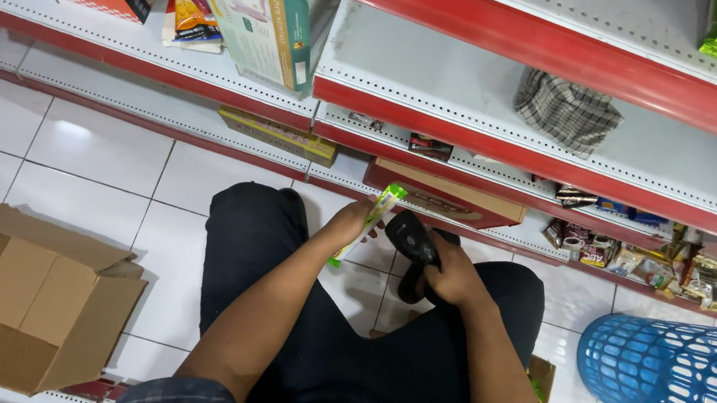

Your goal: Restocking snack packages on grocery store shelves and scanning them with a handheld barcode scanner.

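Person squats on white tile floor [103, 154], facing red-edged shelves [495, 109]. Landmark = black handheld scanner [412, 244], centre of view, over the lap.

L hand [351, 223], just left of scanner: grip clamped on slim green-and-white packet [372, 217], held tilted, top end twd the shelves, lower end poking out below the hand. Packet sits just beside scanner head; can't tell if they touch.

R hand [456, 276], right of and below scanner: grip wrapped tight round scanner handle, head pointing up-left twd packet.

Behind scanner, on lowest shelf: brown flat box [444, 198]. Further up and right of scanner: checked cloth [566, 113] on a shelf. Far right of scanner: small snack packs [649, 257] on low shelf, blue mesh basket [684, 383] on floor. Far left of scanner: open cardboard carton [15, 297] on floor.
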